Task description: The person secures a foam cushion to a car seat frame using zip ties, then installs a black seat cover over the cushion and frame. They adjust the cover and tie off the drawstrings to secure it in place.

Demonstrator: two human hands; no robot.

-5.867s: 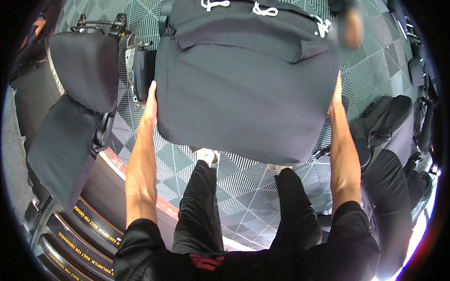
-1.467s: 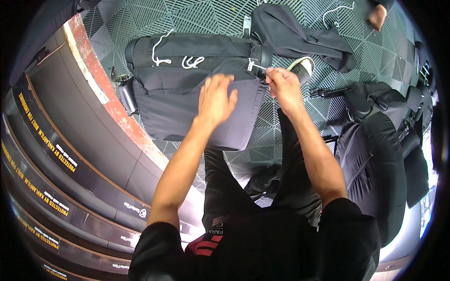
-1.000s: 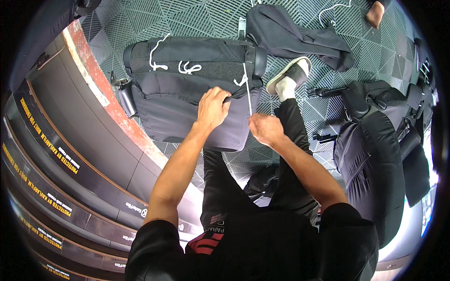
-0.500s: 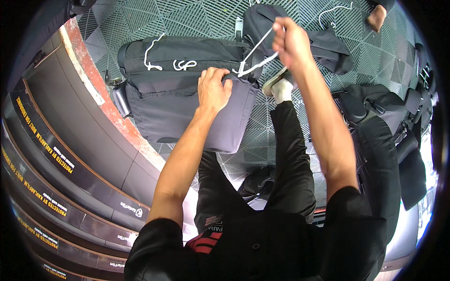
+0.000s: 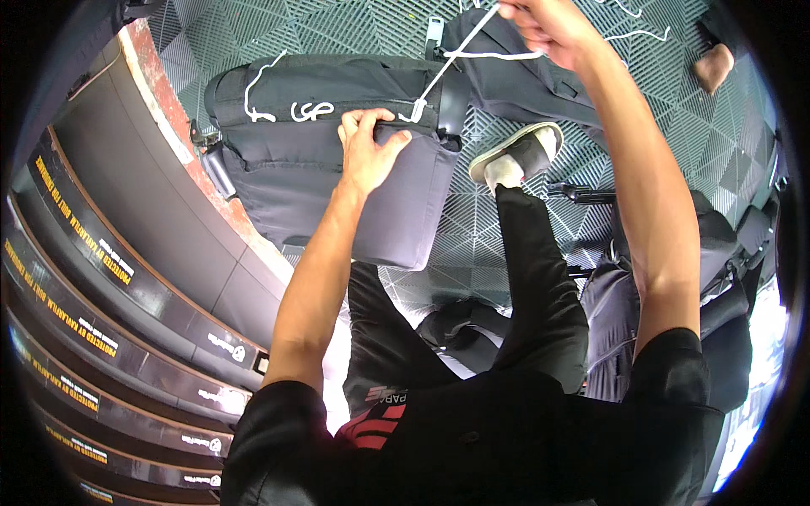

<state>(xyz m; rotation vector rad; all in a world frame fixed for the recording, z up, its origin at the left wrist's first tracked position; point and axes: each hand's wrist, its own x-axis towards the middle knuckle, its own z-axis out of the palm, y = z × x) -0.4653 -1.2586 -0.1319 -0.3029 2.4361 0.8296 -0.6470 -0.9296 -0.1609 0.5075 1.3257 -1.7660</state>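
A dark grey and black padded seat cushion (image 5: 321, 185) lies on the floor in front of me. White cord runs through its far seam, with short loops (image 5: 312, 110) showing at the left. My right hand (image 5: 553, 32), beyond the cushion's right end, is closed round the white cord (image 5: 460, 57), which stretches taut from the seam to my fingers. A slack length of it also trails from that hand. My left hand (image 5: 371, 153) lies on the cushion beside the cord's exit, thumb apart from the fingers, fingertips touching the seam.
My shoe (image 5: 527, 154) stands right of the cushion on the grey ribbed floor tiles (image 5: 472, 211). Dark fabric (image 5: 523, 84) lies beyond it. Black seat parts (image 5: 709, 244) crowd the right. A curved stack of dark printed panels (image 5: 152, 287) fills the left. Someone's bare foot (image 5: 715, 67) shows far right.
My right hand has moved away, up and to the right, drawing out more white cord. My left hand stays on the seam, its thumb more spread. The view has shifted slightly.
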